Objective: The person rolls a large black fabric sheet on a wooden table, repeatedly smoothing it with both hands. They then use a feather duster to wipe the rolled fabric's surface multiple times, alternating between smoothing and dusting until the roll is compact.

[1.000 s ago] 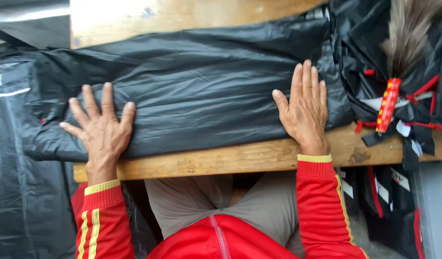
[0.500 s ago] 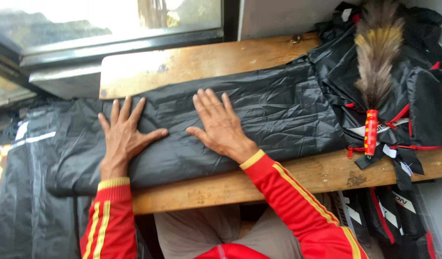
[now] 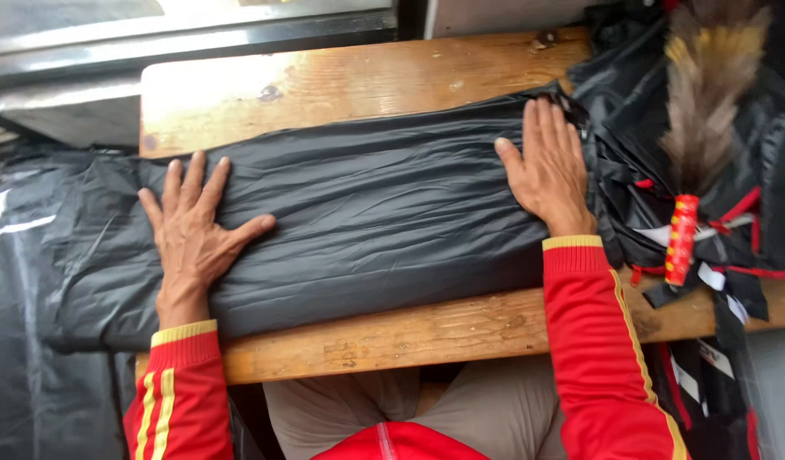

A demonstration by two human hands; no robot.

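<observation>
L hand & R hand lie flat, fingers spread, gripping nothing, on folded black plastic sheet; press evenly w/ palms to smooth creases.

Both hands lie flat, fingers spread, on a folded black plastic sheet across a wooden table: left hand near its left end, right hand at its right end. A feather duster rests just beside the right hand.

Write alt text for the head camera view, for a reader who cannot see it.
Two bare hands press flat on a folded black fabric lying across a wooden table: left hand near its left end, right hand near its right. A feather duster with a red handle lies to the right on more black material.
</observation>
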